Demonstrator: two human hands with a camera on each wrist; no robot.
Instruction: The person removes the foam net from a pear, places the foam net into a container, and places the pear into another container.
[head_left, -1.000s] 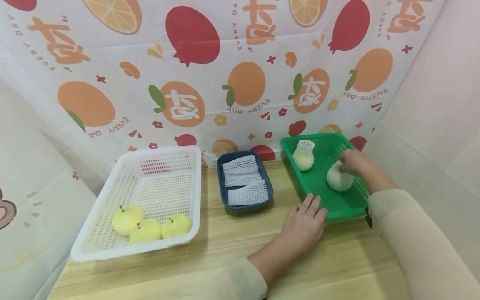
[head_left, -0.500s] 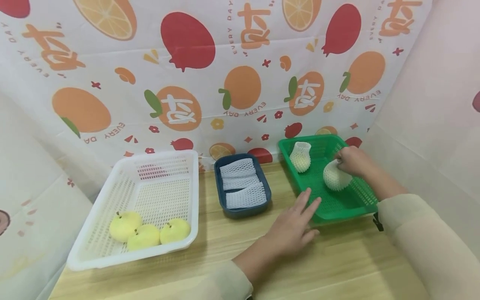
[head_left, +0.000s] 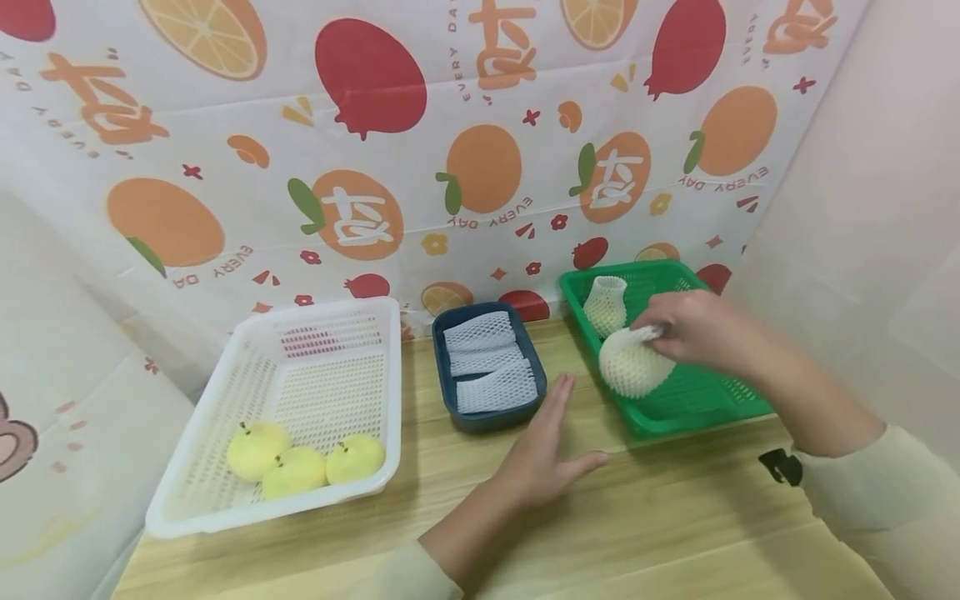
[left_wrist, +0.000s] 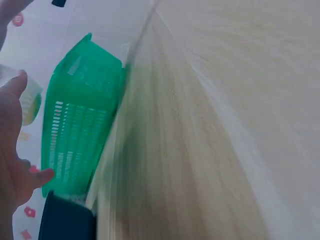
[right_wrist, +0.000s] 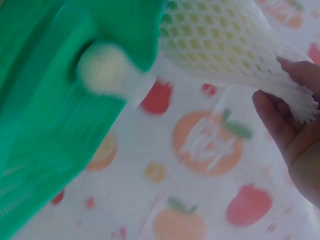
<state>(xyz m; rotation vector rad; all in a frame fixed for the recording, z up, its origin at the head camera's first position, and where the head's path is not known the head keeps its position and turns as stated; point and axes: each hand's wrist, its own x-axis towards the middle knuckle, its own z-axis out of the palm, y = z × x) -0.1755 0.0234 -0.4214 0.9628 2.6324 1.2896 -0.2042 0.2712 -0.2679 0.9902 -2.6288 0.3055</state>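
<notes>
My right hand (head_left: 693, 329) pinches the gathered end of a white foam net sleeve with a yellow pear (head_left: 633, 367) inside. This netted pear hangs over the left front rim of the green basket (head_left: 686, 387). In the right wrist view, thumb and fingers close on the sleeve's narrow end, and yellow shows through the mesh of the netted pear (right_wrist: 215, 45). Another netted pear (head_left: 604, 312) stands in the basket's back left corner. My left hand (head_left: 532, 467), fingers straight and thumb spread, holds nothing between the dark blue tray (head_left: 491, 423) and the green basket.
At the left stands a white basket (head_left: 396, 392) with three bare yellow pears (head_left: 296, 472) near its front. Flat white foam net sleeves (head_left: 495, 387) lie in the blue tray. A fruit-printed cloth (head_left: 420, 192) hangs behind the wooden table (head_left: 645, 517).
My right hand has lifted the netted pear from the green basket and brought it left toward the near rim. My left hand has left the basket's edge and moved left toward the blue tray.
</notes>
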